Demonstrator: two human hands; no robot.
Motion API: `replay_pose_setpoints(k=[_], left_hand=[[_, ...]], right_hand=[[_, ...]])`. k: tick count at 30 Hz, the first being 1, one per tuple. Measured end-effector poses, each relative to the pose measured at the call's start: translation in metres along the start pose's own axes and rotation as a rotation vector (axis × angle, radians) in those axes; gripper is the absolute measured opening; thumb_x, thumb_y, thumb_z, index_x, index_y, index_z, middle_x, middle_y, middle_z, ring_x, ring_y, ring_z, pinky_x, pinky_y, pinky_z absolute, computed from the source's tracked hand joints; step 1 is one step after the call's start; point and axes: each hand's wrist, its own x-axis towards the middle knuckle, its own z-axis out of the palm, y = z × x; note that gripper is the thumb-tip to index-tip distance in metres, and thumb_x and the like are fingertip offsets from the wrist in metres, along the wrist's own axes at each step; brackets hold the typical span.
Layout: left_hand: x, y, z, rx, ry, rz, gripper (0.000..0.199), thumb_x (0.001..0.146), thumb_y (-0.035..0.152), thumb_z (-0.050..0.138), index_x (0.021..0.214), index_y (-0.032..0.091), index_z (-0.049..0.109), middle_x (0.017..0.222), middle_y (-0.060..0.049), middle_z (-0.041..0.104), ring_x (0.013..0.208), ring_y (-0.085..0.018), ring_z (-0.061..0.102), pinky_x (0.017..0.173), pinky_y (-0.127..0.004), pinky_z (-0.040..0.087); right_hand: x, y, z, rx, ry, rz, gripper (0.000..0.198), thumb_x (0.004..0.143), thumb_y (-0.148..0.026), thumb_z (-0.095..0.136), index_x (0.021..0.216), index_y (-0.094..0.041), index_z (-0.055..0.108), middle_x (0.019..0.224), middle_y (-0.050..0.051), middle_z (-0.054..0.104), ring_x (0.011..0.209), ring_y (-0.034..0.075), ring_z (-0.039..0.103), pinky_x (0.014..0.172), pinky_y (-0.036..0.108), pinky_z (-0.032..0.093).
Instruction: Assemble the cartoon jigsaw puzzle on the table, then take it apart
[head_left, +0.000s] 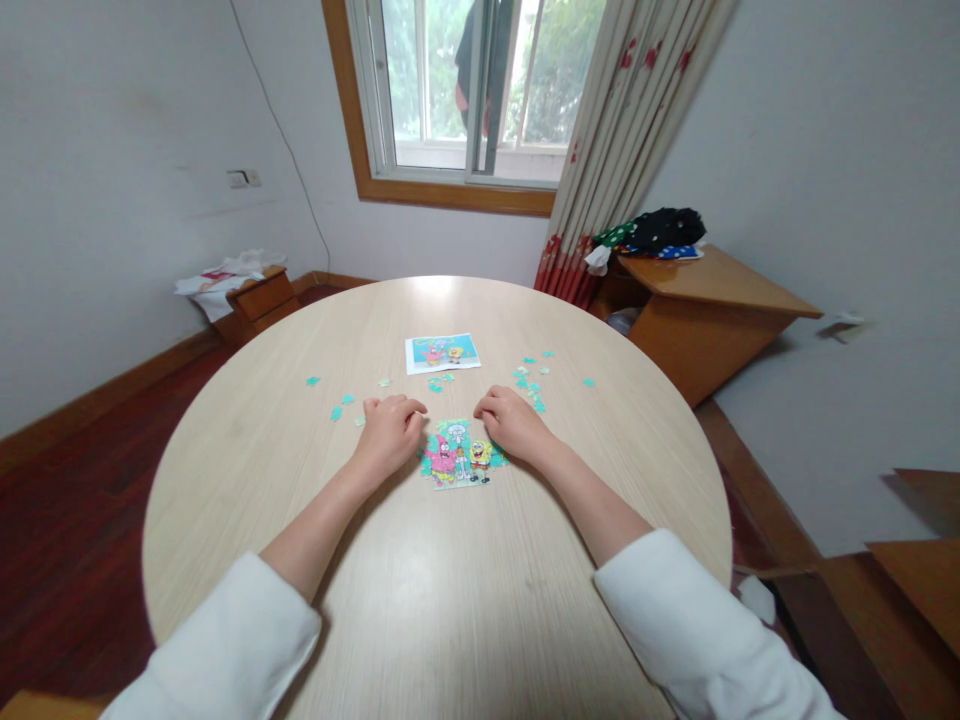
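Observation:
A partly joined jigsaw puzzle [459, 456] lies flat on the round table, showing a pink starfish, a tall pale figure and a yellow square cartoon character. At its upper left is my left hand [390, 432], fingers bent and drawn together. My right hand [514, 422] rests by the upper right corner, its fingers curled inward. Whatever either hand may hold is hidden behind the fingers. Beyond the hands lies a printed reference picture [442, 352] with the same characters. Loose turquoise puzzle pieces [523, 378] are scattered to the right, with more pieces [337, 413] to the left.
The pale wooden round table [465, 620] fills the middle. A wooden cabinet [712, 285] with dark cloth [666, 232] on top stands at the right. White papers [225, 285] sit on a low stool at the left. A curtain [622, 130] hangs beside the window.

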Motion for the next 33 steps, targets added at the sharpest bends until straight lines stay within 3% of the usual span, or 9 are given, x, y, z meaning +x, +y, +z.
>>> replay_pose_setpoints(k=[5, 8, 13, 22, 33], left_hand=[[-0.0003, 0.0052, -0.0023, 0.072, -0.167, -0.008, 0.035, 0.079, 0.017, 0.036, 0.081, 0.018, 0.071, 0.094, -0.012, 0.073, 0.091, -0.027, 0.062, 0.087, -0.046, 0.028], [-0.0007, 0.0071, -0.003, 0.081, -0.166, -0.005, 0.035, 0.08, 0.017, 0.036, 0.081, 0.018, 0.071, 0.094, -0.012, 0.072, 0.091, -0.026, 0.062, 0.086, -0.045, 0.028], [-0.0007, 0.0048, -0.0009, 0.08, -0.091, -0.032, 0.035, 0.081, 0.018, 0.035, 0.082, 0.017, 0.07, 0.092, -0.011, 0.071, 0.091, -0.025, 0.06, 0.085, -0.044, 0.029], [-0.0006, -0.0022, 0.0042, 0.087, -0.051, -0.014, 0.034, 0.08, 0.018, 0.036, 0.077, 0.017, 0.07, 0.087, -0.011, 0.067, 0.086, -0.024, 0.058, 0.085, -0.045, 0.029], [-0.0004, 0.0006, 0.0024, 0.092, -0.072, -0.021, 0.032, 0.079, 0.017, 0.037, 0.078, 0.016, 0.069, 0.087, -0.012, 0.067, 0.089, -0.027, 0.058, 0.084, -0.046, 0.029]], right_hand=[[0.0004, 0.001, 0.0042, 0.019, 0.128, -0.056, 0.026, 0.083, -0.007, 0.045, 0.092, -0.017, 0.067, 0.092, 0.008, 0.059, 0.092, 0.019, 0.053, 0.085, 0.032, 0.042], [0.0008, 0.0021, 0.0062, 0.013, 0.196, -0.087, 0.027, 0.081, -0.006, 0.046, 0.093, -0.018, 0.067, 0.093, 0.008, 0.058, 0.093, 0.02, 0.051, 0.085, 0.033, 0.042], [0.0016, 0.0036, 0.0069, -0.034, 0.103, -0.045, 0.027, 0.079, -0.004, 0.046, 0.075, -0.017, 0.069, 0.088, 0.008, 0.057, 0.088, 0.019, 0.05, 0.082, 0.033, 0.041], [0.001, -0.0017, 0.002, -0.025, 0.052, -0.009, 0.028, 0.08, -0.004, 0.045, 0.077, -0.017, 0.07, 0.091, 0.009, 0.058, 0.09, 0.021, 0.05, 0.085, 0.035, 0.04], [-0.0009, -0.0021, 0.0003, 0.032, 0.118, -0.082, 0.025, 0.076, -0.003, 0.042, 0.081, -0.017, 0.063, 0.091, 0.008, 0.057, 0.091, 0.02, 0.05, 0.085, 0.034, 0.039]])
